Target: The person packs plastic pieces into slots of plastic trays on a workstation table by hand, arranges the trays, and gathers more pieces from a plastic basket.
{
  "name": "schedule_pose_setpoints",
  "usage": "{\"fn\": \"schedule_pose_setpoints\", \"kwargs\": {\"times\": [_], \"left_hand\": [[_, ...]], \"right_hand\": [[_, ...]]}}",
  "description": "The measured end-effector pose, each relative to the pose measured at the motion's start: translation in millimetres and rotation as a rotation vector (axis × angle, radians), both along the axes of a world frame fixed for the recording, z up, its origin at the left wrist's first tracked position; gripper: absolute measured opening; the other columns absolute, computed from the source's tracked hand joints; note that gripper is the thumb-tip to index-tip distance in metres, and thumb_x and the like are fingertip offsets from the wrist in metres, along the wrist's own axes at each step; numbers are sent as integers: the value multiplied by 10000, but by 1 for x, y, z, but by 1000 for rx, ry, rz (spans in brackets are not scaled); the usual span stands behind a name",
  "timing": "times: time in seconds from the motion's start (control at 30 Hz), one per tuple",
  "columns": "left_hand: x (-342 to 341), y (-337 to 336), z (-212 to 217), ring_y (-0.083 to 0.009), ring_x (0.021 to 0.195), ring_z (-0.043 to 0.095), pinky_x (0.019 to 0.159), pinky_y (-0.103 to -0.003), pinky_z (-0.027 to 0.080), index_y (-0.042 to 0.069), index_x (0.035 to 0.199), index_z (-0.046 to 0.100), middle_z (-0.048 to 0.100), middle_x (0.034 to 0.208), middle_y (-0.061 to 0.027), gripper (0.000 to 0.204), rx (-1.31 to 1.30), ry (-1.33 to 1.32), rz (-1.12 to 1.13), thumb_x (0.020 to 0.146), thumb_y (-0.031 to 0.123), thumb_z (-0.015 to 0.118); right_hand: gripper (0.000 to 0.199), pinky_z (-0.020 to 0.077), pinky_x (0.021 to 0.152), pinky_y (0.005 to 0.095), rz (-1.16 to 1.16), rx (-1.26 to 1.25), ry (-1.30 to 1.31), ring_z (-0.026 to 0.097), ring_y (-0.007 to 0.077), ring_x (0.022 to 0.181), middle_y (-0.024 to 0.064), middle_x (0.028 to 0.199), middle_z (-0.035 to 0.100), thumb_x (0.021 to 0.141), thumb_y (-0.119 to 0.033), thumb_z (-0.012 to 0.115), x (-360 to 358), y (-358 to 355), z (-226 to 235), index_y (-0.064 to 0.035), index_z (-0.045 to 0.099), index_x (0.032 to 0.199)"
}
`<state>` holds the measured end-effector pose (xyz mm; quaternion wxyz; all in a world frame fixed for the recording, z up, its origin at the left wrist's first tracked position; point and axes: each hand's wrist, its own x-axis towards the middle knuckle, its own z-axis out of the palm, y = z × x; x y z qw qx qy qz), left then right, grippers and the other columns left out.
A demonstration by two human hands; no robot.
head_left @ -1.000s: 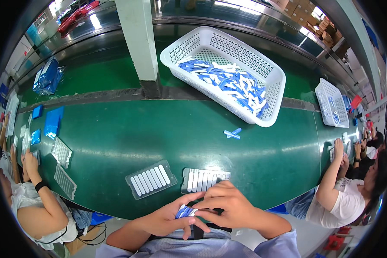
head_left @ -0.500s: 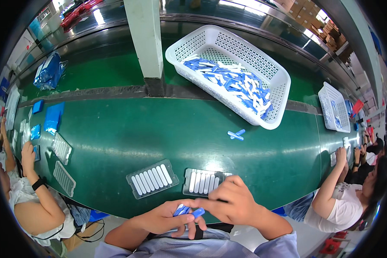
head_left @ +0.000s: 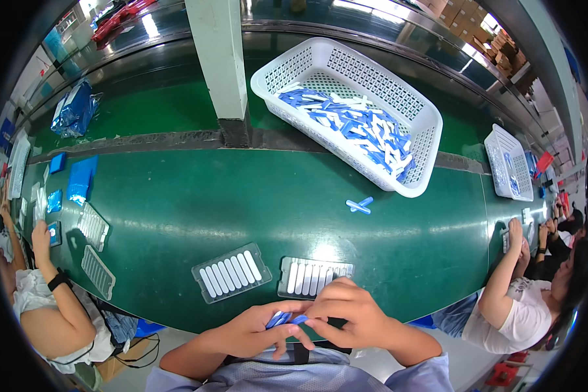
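Note:
Several small blue-and-white plastic sticks [head_left: 279, 319] lie in the closed fingers of my left hand [head_left: 255, 332], held low over the table's front edge. My right hand [head_left: 351, 315] pinches the end of one blue stick [head_left: 299, 319] that juts out beside the left thumb. Just beyond the right hand is a clear plastic tray [head_left: 299, 279] with white sticks in its slots; the hand covers its lower right part. Left of it, a second clear tray [head_left: 231, 273] carries a row of white sticks.
A white perforated basket [head_left: 428, 163] of blue and white sticks stands at the back, near a pale post [head_left: 220, 65]. Two loose blue sticks [head_left: 359, 205] lie crossed before it. Co-workers sit on both sides, with more trays [head_left: 98, 271] and blue packets [head_left: 81, 179] at left.
My right hand has drawn in toward the left one, and its fingers have come onto the stick's end. More of the right tray is uncovered.

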<state>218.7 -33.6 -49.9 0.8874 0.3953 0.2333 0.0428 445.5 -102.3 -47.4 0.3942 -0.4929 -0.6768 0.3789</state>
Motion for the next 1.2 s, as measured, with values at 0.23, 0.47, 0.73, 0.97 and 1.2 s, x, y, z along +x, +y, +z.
{"fn": "schedule_pose_setpoints", "kwargs": {"times": [0.23, 0.47, 0.73, 0.97, 1.2], "left_hand": [[0, 0, 1, -45, 572, 502, 489, -196, 371, -28, 1258, 581, 708, 908, -86, 294, 82, 93, -49, 1102, 202, 485], [-7, 1, -6, -49, 614, 516, 479, -198, 361, -22, 1304, 578, 671, 943, -70, 316, -41, 31, -129, 1113, 203, 463], [-14, 5, -4, -56, 601, 522, 499, -199, 379, 52, 1533, 457, 675, 938, -62, 454, -27, 55, 31, 1094, 166, 487], [-5, 5, -8, -69, 573, 538, 453, -198, 340, 32, 1524, 445, 685, 952, -126, 446, -110, -5, 60, 1088, 125, 476], [5, 0, -19, -73, 520, 512, 412, -204, 299, 16, 1486, 472, 683, 939, -160, 418, -170, -11, 92, 1084, 130, 489]], "right_hand": [[152, 406, 737, 319, -101, 168, -284, 599, 166, 707, -7, 797, 633, 793, -164, 837, -5, 7, 10, -124, 770, 923], [69, 414, 542, 292, -46, -257, 106, 566, 136, 603, 33, 748, 632, 865, -101, 790, -4, 2, 11, -52, 771, 910], [28, 433, 562, 240, -441, -76, 238, 555, 71, 607, 68, 715, 695, 865, -1, 781, 43, -1, 6, 16, 774, 886], [39, 431, 523, 246, -73, -336, 129, 555, 59, 571, 16, 686, 711, 846, -22, 783, 75, 15, 6, -19, 765, 881], [173, 438, 723, 355, 114, 76, -476, 573, 227, 789, 26, 820, 601, 830, -149, 770, 55, 41, 12, -84, 723, 983]]}}
